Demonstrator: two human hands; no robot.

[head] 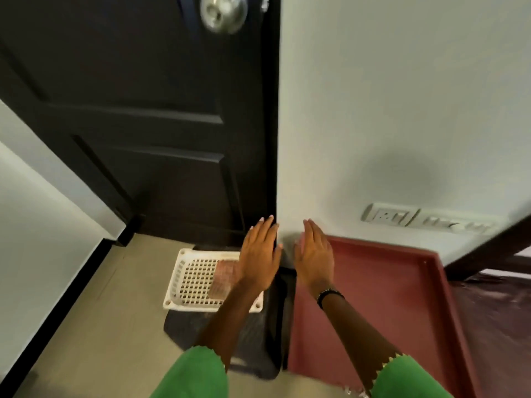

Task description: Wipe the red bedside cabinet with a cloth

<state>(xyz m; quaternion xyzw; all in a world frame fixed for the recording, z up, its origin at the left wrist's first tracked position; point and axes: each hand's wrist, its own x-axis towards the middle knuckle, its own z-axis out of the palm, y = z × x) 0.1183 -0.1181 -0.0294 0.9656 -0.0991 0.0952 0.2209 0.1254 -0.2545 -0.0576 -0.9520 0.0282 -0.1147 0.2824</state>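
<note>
Both hands raised side by side in front of the white wall corner (pixel 287 168), fingers straight and together, palms down, holding nothing. Left hand (pixel 260 255) over the edge of a white perforated plastic basket (pixel 189 278); right hand (pixel 314 258) over the near-left corner of the red bedside cabinet with a raised rim (pixel 382 285), black beaded bracelet (pixel 329 295) on that wrist. Small gap between the two hands, not touching each other. Red cabinet top low against the white wall, right of the corner, just below a white switch and socket panel (pixel 425 219). Basket perched on a dark bin-like thing (pixel 253 340) on the beige floor (pixel 115 326), with a pinkish folded item (pixel 225 278) inside, too blurred to tell whether cloth. Black panelled door (pixel 143 124) with a round silver knob (pixel 223 12) behind the basket. Green scallop-edged sleeves (pixel 192 374) at the bottom edge.
</note>
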